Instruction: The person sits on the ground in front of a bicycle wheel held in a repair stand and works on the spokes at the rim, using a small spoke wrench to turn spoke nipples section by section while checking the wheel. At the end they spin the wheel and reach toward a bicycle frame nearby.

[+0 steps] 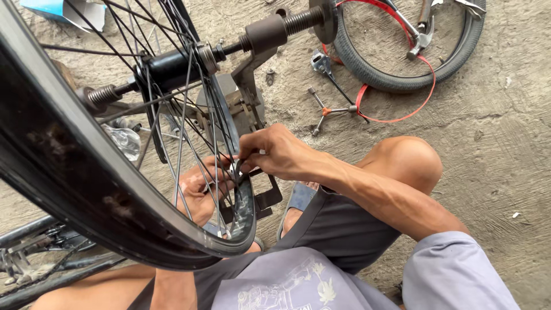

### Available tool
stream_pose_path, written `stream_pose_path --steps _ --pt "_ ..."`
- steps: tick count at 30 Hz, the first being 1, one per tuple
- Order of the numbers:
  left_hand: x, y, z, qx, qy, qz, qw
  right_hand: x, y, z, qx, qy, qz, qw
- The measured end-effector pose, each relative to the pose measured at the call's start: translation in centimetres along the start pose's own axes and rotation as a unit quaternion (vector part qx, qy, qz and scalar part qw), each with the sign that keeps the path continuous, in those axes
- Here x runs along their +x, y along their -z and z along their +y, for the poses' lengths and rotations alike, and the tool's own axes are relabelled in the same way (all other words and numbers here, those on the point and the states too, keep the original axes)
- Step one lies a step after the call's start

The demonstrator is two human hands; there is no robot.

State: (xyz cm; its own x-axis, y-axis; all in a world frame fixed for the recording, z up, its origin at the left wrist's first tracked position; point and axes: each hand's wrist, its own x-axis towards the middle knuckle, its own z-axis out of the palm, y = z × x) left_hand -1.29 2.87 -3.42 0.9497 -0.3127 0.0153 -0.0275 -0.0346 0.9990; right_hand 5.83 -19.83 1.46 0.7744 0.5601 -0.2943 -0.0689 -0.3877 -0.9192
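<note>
bicycle wheel point(86, 172), bare black rim with thin steel spokes, sits upright on a truing stand point(252, 86) with its threaded axle clamped across the top, filling the left of the view just in front of the person's knees. right hand point(275, 152) reaches in over the rim's near edge, fingers pinched narrow on a small dark spoke wrench point(240, 169) set where a spoke meets the rim. left hand point(198, 192) is behind the spokes, curled loosely around a spoke or two near the same spot; how tight the grip is, i cannot tell. to do this well, i'd judge the wrench should seat square on the nipple and turn in small amounts, with the other hand steadying the spoke so it does not twist. on the concrete floor point(493, 143) well apart lie a tyre point(402, 80), a red rim strip point(402, 117) and a three-way socket wrench point(327, 112).
</note>
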Motion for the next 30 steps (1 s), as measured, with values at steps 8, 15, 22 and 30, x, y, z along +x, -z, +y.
stream_pose_path --steps 8,15,22,30 --pt "1.6 -1.7 1.3 0.109 0.17 0.105 0.974 1.2 -1.1 0.9 -0.069 0.083 -0.013 0.994" --pt "1.7 -1.9 2.5 0.172 0.11 0.073 0.976 -0.7 1.1 -0.6 -0.084 0.163 -0.066 0.981" --pt "1.0 -0.7 1.8 0.118 0.046 -0.016 0.992 -1.9 -0.2 -0.9 -0.149 0.14 -0.035 0.978" --pt "0.0 0.5 0.5 0.042 0.086 0.005 0.995 -0.6 0.2 0.9 -0.126 0.117 -0.043 0.984"
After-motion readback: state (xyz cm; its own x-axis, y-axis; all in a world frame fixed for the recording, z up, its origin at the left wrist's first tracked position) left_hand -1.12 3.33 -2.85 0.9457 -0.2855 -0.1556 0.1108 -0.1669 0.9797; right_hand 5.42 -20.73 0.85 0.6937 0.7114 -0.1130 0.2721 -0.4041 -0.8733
